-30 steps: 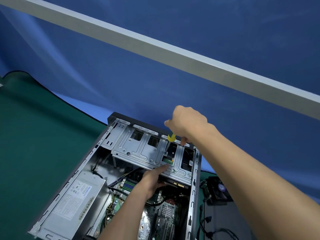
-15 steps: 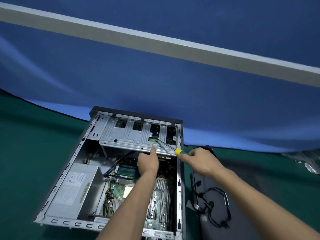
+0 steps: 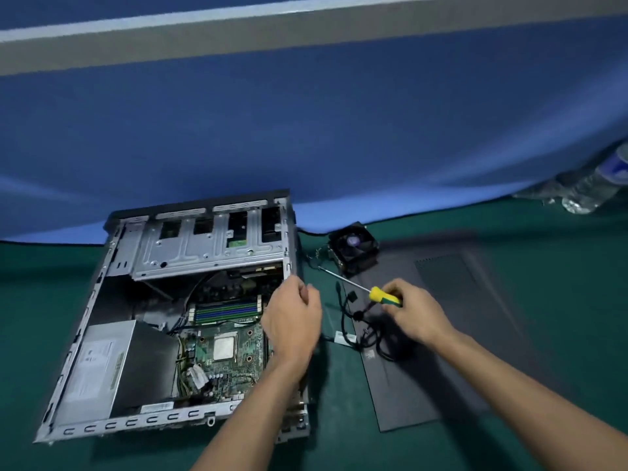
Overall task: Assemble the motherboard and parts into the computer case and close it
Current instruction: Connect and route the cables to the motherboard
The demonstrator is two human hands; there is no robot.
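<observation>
The left hand (image 3: pixel 292 321) hovers loosely curled, holding nothing, over the open computer case's (image 3: pixel 163 426) right wall. The right hand (image 3: pixel 413 312) grips a yellow-handled screwdriver (image 3: pixel 380 295), tip aimed far-left toward the CPU cooler (image 3: pixel 353 248); it could snag the loose cables (image 3: pixel 368 329). The case lies near the surface's left, long axis near-to-far.

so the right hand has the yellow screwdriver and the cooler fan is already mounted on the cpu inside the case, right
Not quite. The right hand does hold the yellow screwdriver, but the head view shows the cooler fan sitting on the mat outside the case, and the CPU is bare.
</observation>
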